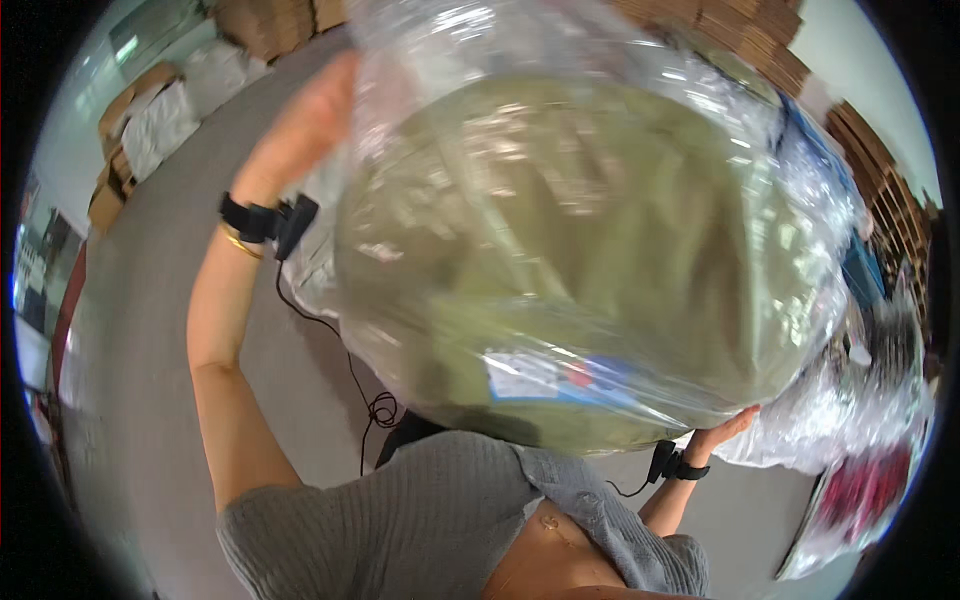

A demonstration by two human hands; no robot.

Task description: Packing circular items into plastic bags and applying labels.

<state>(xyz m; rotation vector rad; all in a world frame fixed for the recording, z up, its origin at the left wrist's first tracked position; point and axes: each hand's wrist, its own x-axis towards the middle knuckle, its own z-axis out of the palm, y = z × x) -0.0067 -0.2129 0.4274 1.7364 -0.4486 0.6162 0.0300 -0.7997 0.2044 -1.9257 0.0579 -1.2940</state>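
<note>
Holding one large clear plastic bag [590, 240], stuffed with olive-green fabric, raised close in front of my face. Left hand [300, 125]: palm flat against the bag's upper left side, fingers running behind the film, so I cannot tell whether they are spread or curled. Right hand [722, 430]: under the bag's lower right edge, fingertips pressed up against it and lying close together, propping rather than pinching. Black wrist strap [268, 220], just below the bag's left side on my left wrist, with a thin gold bangle beside it and a dark cable [352, 370] hanging down from it past the bag's lower left. Second black strap [672, 464], on my right wrist, directly beneath the bag. White and blue label [560, 378], stuck low on the bag's front. Grey ribbed top [420, 520], below the bag. Further clear bagged goods [860, 420], right of the bag, some holding red items. Cardboard cartons [270, 25], stacked beyond the bag's upper left; more cartons at its upper right. Grey floor [150, 350], left of the bag. Step judged in hand: lifting and carrying the bag with both hands. Next move calls for steady support underneath, since the film looks slippery and the load bulky.
</note>
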